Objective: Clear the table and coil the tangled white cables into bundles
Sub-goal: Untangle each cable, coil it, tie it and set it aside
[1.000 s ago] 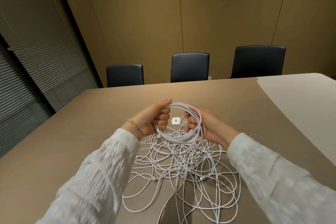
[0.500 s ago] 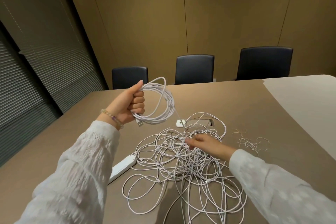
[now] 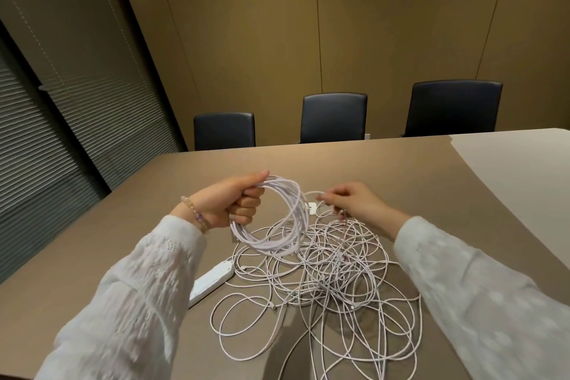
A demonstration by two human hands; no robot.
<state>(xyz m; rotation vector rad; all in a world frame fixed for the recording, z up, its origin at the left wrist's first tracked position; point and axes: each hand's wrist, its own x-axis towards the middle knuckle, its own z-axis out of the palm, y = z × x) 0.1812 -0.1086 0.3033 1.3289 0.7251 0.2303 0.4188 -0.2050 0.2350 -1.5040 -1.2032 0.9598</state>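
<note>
White coil (image 3: 279, 219) hangs gripped in left hand (image 3: 234, 203) above the table (image 3: 462, 188); right hand (image 3: 351, 200) pinches a strand from the tangle (image 3: 333, 271). Cable looks light, limp, snag-prone; best fed near the coil.

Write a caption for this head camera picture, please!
Left hand grips a coiled cable bundle; right hand pinches a strand above the tangled cables.
</note>
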